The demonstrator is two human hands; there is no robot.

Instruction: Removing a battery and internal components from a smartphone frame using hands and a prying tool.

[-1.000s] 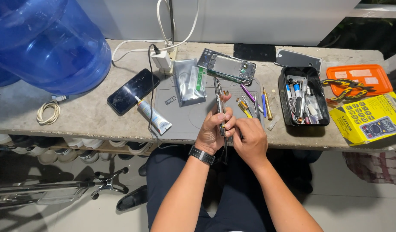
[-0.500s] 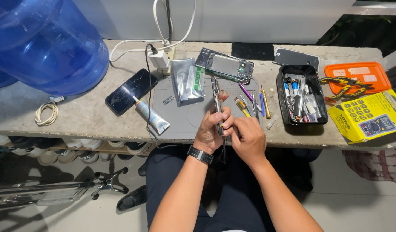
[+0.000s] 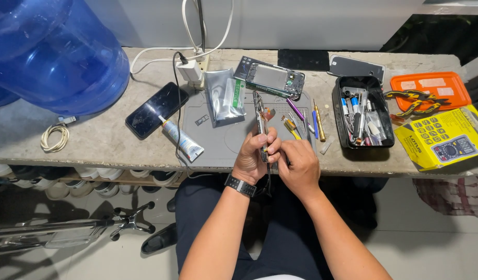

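My left hand [image 3: 255, 156], with a black watch on its wrist, grips a thin phone frame [image 3: 260, 118] held edge-on and upright over the grey work mat [image 3: 218, 140]. Pressed close against it, my right hand [image 3: 299, 167] has its fingers pinched at the frame's lower edge; whatever it may hold there is hidden. An opened phone body [image 3: 270, 77] with its insides showing lies at the back of the mat. Several small screwdrivers and a purple pry tool [image 3: 295, 110] lie just right of my hands.
A big blue water jug [image 3: 47, 52] fills the bench's left end. A dark phone [image 3: 156, 109], glue tube [image 3: 180, 138], silver bag [image 3: 224, 97], charger and cables, black tool tray [image 3: 362, 111], orange tray with pliers [image 3: 428, 91] and yellow meter box [image 3: 444, 139] surround the mat.
Both hands stay together on the frame near the bench's front edge. Only the view has shifted slightly.
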